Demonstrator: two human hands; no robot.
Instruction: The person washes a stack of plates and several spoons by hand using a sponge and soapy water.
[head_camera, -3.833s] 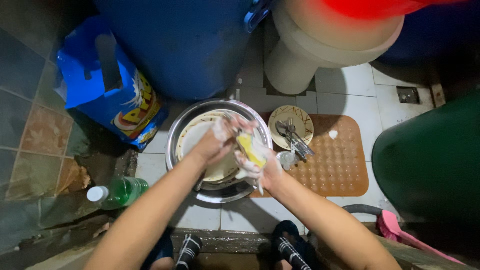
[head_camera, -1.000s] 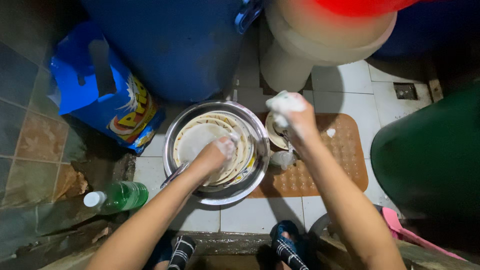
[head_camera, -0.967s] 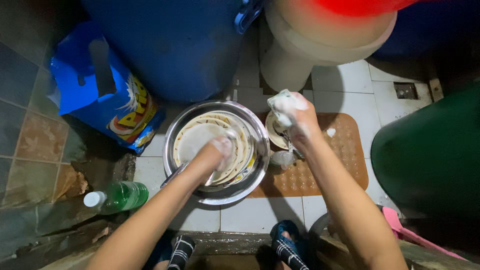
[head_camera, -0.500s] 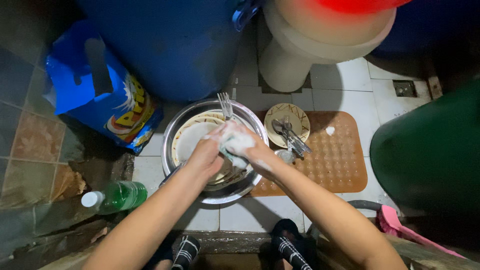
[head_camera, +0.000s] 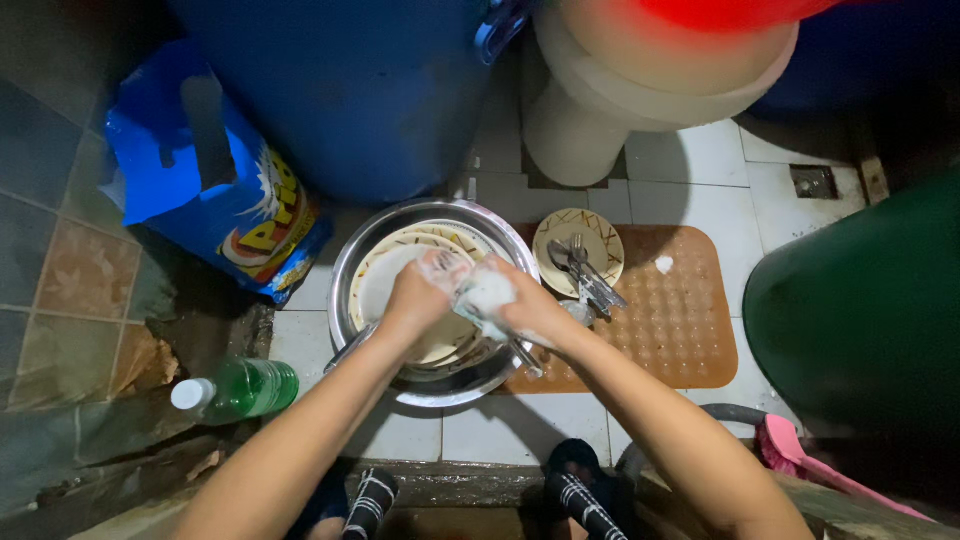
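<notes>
Both my hands meet over a round metal basin (head_camera: 347, 262) holding stacked cream plates (head_camera: 392, 268). My left hand (head_camera: 418, 296), covered in suds, is closed around the upper end of a fork. My right hand (head_camera: 527, 308) presses a foamy sponge (head_camera: 485, 294) around that fork, whose metal handle (head_camera: 526, 359) sticks out below the hand toward the lower right. The tines are hidden by foam and fingers. Another utensil handle (head_camera: 345, 352) pokes over the basin's left rim.
A small patterned plate (head_camera: 564, 227) with spoons and forks (head_camera: 588, 277) sits on an orange rubber mat (head_camera: 668, 325). Around stand a blue detergent bag (head_camera: 205, 195), green bottle (head_camera: 238, 389), blue drum (head_camera: 350, 90), cream pedestal (head_camera: 585, 125), green bin (head_camera: 860, 310) and pink brush (head_camera: 790, 450).
My right hand came back from the small plate to the basin and joined the left. The fork's tines, raised half a second ago, are now covered, and its handle shows below my right hand.
</notes>
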